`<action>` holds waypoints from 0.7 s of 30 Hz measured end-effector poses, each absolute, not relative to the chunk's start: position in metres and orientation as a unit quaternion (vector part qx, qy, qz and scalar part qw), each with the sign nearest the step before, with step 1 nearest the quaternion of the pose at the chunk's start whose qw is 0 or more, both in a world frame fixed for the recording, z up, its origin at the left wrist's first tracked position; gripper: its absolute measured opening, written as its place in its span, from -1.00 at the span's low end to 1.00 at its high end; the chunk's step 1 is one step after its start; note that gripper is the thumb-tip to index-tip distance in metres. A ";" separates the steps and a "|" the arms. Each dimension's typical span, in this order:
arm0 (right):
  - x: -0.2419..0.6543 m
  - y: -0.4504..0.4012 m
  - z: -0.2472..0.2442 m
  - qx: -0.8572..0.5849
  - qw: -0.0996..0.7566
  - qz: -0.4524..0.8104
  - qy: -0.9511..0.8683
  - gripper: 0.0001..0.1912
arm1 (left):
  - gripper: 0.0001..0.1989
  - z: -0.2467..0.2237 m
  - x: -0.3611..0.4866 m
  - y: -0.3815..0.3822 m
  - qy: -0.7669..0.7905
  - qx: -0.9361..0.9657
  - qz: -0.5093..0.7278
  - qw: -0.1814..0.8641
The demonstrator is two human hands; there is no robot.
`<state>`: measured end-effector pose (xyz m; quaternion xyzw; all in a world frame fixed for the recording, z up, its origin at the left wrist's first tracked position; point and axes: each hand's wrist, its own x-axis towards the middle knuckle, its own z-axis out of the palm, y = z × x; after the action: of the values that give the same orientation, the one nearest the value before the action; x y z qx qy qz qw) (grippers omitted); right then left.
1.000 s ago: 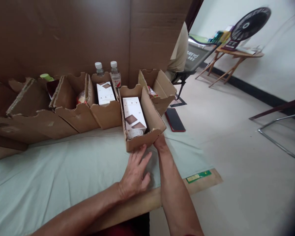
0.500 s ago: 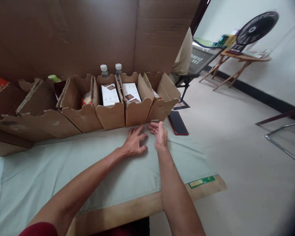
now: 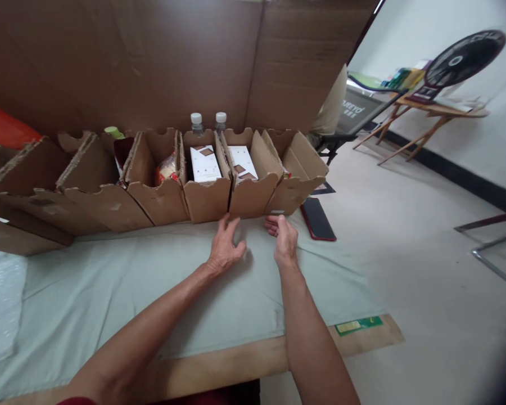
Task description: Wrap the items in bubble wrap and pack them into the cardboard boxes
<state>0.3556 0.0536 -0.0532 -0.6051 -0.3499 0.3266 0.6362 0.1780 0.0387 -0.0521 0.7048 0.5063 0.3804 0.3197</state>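
Cloth (image 3: pixel 236 304) between bins (image 3: pixel 208 199) and table edge (image 3: pixel 219 361)

Dark red cloth sleeve (image 3: pixel 76 401) above a bare left forearm (image 3: pixel 152 329)
Bare left grip (image 3: pixel 225 247), bare right grip (image 3: pixel 286 242) and bare right forearm (image 3: pixel 310 332); dark red cloth (image 3: pixel 213 397) and black cloth (image 3: pixel 250 392) at the lower edge.

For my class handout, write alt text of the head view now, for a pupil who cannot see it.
A person's left hand and right hand are at the front of a row of open cardboard bins on pale green cloth. Two bins hold white boxes; a phone lies at right.
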 end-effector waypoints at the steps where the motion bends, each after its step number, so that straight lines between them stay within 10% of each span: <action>1: 0.354 0.052 -0.051 -0.605 0.638 0.314 -0.358 -0.35 | -0.31 -0.052 0.174 0.039 0.491 0.720 0.365 0.328; 7: 0.311 0.032 -0.009 -0.566 0.644 0.239 -0.456 -0.61 | -0.35 -0.056 0.145 0.027 0.469 0.743 0.326 0.349; 13: 0.241 0.064 0.057 -0.534 0.450 0.159 -0.698 -0.37 | -0.47 -0.076 0.095 -0.056 0.423 0.782 0.336 0.312; 21: 0.236 0.048 0.087 -0.580 0.414 0.085 -0.697 -0.88 | -0.58 -0.074 0.041 -0.133 0.434 0.737 0.374 0.358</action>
<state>0.2360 0.0479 0.0868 -0.5800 -0.6965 0.0851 0.4137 0.0415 -0.1333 -0.0740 0.7371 0.4342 0.3740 0.3582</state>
